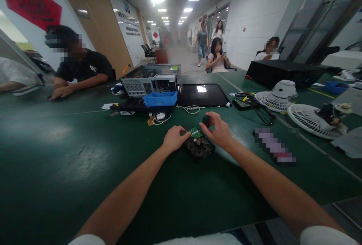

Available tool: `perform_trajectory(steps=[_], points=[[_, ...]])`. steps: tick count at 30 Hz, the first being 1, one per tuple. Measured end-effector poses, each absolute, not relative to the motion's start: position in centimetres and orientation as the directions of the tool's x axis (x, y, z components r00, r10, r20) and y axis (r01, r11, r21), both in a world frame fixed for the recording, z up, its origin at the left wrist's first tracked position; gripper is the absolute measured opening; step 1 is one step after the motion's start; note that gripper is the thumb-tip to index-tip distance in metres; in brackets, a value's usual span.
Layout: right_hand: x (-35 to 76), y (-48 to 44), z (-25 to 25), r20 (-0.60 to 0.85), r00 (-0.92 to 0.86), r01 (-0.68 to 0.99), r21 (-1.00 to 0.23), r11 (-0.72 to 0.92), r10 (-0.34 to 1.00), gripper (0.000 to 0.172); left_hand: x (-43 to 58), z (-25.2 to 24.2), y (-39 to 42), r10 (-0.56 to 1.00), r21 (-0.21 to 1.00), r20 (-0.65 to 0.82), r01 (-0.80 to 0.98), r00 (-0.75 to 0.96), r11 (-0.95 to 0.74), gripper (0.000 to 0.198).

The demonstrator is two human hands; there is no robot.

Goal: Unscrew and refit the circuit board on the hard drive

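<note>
A hard disk drive lies on the green tabletop in front of me, its dark underside facing up. A small green circuit board shows at its far end. My left hand is closed on the drive's left far edge, the thumb lying by the board. Just above the drive's right far corner, my right hand pinches a small dark piece between thumb and fingers. What kind of piece it is, I cannot make out.
Beyond my hands stand an opened computer case, a blue tray and a flat black panel. Fan parts, a black cable and a blurred phone-shaped object lie to the right. Several people are around.
</note>
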State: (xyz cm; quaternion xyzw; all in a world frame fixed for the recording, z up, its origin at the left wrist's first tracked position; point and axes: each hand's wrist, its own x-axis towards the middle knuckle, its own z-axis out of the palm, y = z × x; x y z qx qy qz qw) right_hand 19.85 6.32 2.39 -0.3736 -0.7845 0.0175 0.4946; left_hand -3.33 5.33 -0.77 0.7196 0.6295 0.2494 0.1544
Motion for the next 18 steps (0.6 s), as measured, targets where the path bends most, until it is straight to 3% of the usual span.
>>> perform_trajectory(steps=[18], points=[[20.27,6.30,2.27,0.775,-0.262,0.593,-0.340,0.730,0.575,0.048,-3.35,-1.28,5.52,0.982,0.570,0.183,0.808,0.048,-0.146,0.037]])
